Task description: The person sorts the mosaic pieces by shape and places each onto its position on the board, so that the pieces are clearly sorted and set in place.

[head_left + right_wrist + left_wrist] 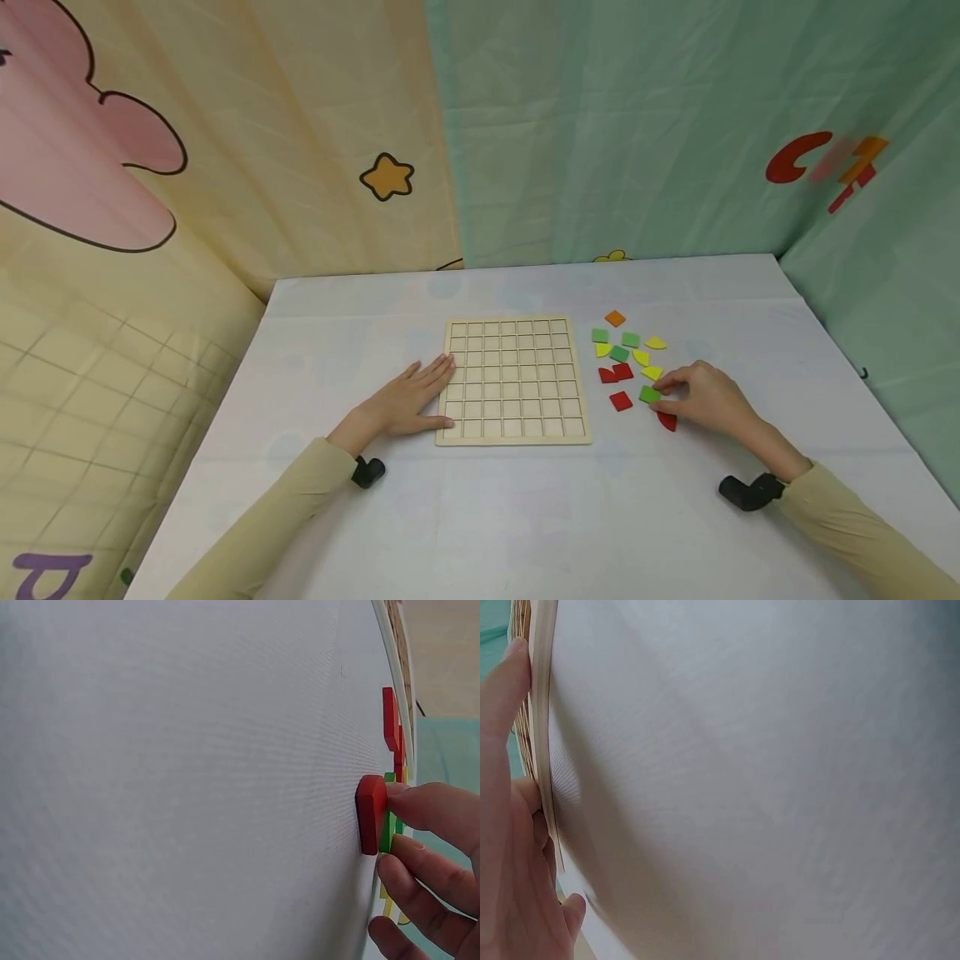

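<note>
A square wooden grid board (513,382) lies flat on the table, its cells bare. My left hand (408,400) rests across the board's left edge with its fingers spread. In the left wrist view, the fingertips touch the wooden rim (542,712). To the right of the board, my right hand (708,400) pinches a bright green square tile (649,395) between thumb and fingers. A red rounded tile (667,421) lies close under that hand; in the right wrist view this red tile (370,814) stands right before the green tile (388,825).
Several loose tiles lie right of the board: an orange square (615,318), green squares (630,340), yellow curved pieces (656,342) and red pieces (621,401). A white cloth covers the table (495,517). Printed curtains (600,125) hang behind and beside it.
</note>
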The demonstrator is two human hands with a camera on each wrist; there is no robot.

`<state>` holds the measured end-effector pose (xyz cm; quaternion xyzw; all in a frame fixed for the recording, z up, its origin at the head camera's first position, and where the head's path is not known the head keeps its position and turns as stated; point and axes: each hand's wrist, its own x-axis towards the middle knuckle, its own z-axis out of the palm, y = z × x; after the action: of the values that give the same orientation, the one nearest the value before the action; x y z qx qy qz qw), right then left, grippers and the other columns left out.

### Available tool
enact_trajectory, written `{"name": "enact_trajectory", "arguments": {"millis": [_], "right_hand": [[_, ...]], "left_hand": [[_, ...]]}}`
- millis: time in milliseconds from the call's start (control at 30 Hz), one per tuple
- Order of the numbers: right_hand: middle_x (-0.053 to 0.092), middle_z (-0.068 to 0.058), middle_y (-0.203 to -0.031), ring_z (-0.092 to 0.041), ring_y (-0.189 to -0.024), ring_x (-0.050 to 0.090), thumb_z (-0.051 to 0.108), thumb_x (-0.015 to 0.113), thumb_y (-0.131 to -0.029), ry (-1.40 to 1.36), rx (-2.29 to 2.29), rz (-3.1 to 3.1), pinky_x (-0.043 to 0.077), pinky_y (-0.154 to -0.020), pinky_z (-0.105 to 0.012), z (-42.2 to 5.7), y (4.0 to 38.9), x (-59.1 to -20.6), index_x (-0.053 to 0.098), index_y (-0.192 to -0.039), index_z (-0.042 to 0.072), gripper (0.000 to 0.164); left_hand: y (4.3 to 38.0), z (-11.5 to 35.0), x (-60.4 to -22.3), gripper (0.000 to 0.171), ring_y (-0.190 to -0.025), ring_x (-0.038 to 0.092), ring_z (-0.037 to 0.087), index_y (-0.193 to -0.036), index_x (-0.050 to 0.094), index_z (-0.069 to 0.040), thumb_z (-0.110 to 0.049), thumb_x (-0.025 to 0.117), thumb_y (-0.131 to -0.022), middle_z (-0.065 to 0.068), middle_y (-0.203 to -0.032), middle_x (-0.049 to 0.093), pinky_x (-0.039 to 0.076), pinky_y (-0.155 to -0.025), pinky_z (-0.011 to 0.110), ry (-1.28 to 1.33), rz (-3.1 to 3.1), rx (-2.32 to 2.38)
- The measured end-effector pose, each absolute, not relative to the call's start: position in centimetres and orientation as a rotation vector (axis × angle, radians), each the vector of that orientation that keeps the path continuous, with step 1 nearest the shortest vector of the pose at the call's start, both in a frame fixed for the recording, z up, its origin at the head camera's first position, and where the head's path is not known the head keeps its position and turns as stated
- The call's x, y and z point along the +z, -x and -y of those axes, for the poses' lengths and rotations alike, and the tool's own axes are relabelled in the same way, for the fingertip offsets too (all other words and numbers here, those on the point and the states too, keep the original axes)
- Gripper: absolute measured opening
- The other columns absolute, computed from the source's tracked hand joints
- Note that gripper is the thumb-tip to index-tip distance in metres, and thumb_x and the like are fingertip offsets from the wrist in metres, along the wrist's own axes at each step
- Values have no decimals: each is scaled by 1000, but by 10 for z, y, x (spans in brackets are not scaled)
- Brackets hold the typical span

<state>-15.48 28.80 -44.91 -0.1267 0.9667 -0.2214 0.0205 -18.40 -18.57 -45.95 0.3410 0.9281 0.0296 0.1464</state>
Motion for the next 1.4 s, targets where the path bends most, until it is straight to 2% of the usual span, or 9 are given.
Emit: {"name": "enact_trajectory", "arguments": {"millis": [467,567,767,1133,1400], "right_hand": [[73,-8,-92,-26,-88,58,26,79,-75,323,-686,-3008,49,-70,-35,-283,157,-448,76,-96,7,28],[72,-8,-93,-26,-89,58,28,78,-77,294,-694,-2994,49,-68,-33,-282,158,-446,76,-99,8,30],[71,-3,-83,-27,-88,58,24,77,-77,314,-710,-3012,45,-64,-29,-278,163,-440,76,-99,8,27],[70,-5,-79,-28,-85,58,23,78,-77,348,-711,-3035,42,-59,-26,-268,173,-433,75,-99,8,27],[72,-5,-85,-28,-86,60,22,76,-78,417,-723,-3056,44,-60,-27,-262,185,-432,76,-97,10,23]], "left_hand": [[185,187,-458,94,-151,2,21,-155,6,-8,-67,42,-91,6,-163,-1,6,-122,49,-973,-2666,83],[184,187,-458,94,-151,2,21,-155,5,-9,-67,42,-91,6,-163,-1,6,-122,49,-971,-2664,74],[184,188,-458,95,-151,2,21,-155,5,-8,-68,42,-91,6,-163,-1,7,-122,49,-969,-2667,76],[184,186,-458,94,-151,2,22,-155,6,-8,-67,41,-91,7,-163,-1,7,-122,49,-983,-2665,68],[183,186,-457,94,-151,2,21,-155,5,-8,-67,42,-91,6,-163,-1,8,-122,49,-978,-2660,72]]}}
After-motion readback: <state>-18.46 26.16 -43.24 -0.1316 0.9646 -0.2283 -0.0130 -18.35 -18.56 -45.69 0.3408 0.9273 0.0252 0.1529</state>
